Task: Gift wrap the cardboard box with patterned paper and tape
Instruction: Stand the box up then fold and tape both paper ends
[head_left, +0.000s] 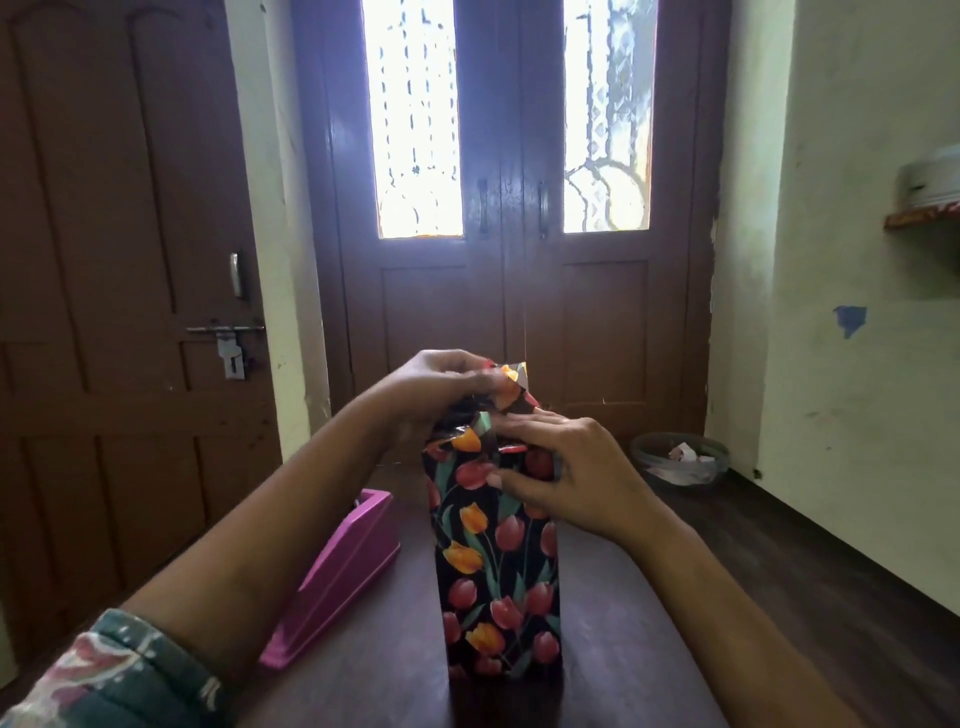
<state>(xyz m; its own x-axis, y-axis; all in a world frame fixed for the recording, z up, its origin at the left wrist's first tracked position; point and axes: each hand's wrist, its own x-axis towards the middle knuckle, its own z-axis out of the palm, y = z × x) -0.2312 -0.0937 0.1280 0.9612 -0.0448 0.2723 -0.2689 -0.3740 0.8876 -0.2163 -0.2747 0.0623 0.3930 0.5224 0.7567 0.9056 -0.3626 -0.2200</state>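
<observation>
One wrapped box (498, 571), one pink dispenser (337, 577), one bin (649, 462)

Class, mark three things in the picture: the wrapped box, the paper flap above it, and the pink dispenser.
wrapped box (498, 571), head view, near tulip-patterned face.
paper flap (514, 375), head view, upturned tip at the top.
pink dispenser (343, 566), head view, sloping side.
</observation>
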